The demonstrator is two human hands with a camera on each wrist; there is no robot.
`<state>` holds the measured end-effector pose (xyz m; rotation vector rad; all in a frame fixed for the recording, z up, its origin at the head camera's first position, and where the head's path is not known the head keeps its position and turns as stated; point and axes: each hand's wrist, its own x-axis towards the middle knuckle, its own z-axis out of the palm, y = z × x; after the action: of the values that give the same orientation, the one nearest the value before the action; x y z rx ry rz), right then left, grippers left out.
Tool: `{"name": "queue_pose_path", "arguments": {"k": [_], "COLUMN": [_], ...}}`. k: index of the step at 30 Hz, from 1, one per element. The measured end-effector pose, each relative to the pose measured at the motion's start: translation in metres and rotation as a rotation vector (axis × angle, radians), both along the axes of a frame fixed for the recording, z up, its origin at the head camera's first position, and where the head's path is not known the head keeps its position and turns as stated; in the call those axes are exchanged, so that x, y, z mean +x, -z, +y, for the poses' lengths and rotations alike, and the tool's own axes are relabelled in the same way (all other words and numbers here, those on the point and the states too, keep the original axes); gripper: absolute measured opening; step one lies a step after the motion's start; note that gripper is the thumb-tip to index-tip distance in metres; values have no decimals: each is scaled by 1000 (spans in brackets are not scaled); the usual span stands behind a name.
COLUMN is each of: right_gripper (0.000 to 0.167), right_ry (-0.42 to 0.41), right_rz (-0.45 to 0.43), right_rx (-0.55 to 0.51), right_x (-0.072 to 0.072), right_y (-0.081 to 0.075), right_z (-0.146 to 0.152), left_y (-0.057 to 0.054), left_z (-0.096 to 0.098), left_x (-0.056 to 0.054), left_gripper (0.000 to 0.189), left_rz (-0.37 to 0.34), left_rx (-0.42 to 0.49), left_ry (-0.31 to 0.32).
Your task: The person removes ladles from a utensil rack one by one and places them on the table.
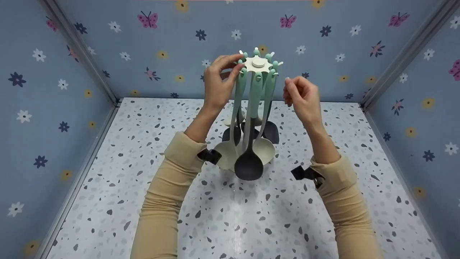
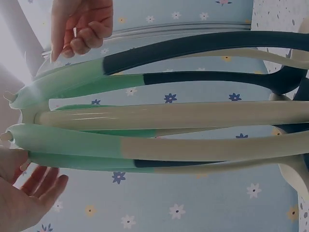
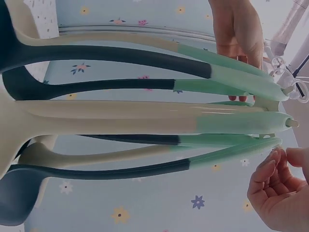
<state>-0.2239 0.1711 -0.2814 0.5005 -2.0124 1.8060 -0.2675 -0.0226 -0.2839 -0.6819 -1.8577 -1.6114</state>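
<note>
A cream utensil stand (image 1: 264, 67) with a hooked round top carries several kitchen utensils with mint-green handles. In front hangs a black ladle (image 1: 248, 166), between a cream ladle-like head (image 1: 225, 154) and another cream utensil head (image 1: 265, 151). My left hand (image 1: 220, 82) is at the left of the top, its thumb and index finger pinching the end of a mint-green handle (image 2: 72, 159); which head belongs to it is unclear. My right hand (image 1: 304, 99) hovers to the right of the stand, fingers loosely curled, apart from the handles in the head view and holding nothing.
A black turner-like head (image 1: 271, 132) hangs behind on the right. The stand is on a white speckled table (image 1: 151, 201). Blue flowered panels (image 1: 161, 46) enclose the back and sides. A black wrist camera (image 1: 303, 173) sits at each cuff.
</note>
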Motion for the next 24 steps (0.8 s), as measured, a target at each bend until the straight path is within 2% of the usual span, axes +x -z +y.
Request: {"name": "queue_pose_path", "arguments": {"k": [8,15,21,24], "right_gripper": [14,9,10,12], "right_ry": [66,121,105,92], "right_rz": [80,93,133,135], "right_rx": [96,210,242,230], "right_x": [18,36,45,46], "right_y": [27,55,78,88], "right_z": [2,-4,-11,-14], "left_y": [0,1,-2,-3], "left_z": [1,-1,-3,-4], "left_x": [-2,-4,-4,-3], "left_gripper": [20,20,19,19], "left_rz": [-12,-35,-72,-62], "left_rx": [39,22,15,6], "left_ry": [0,12,30,36]}}
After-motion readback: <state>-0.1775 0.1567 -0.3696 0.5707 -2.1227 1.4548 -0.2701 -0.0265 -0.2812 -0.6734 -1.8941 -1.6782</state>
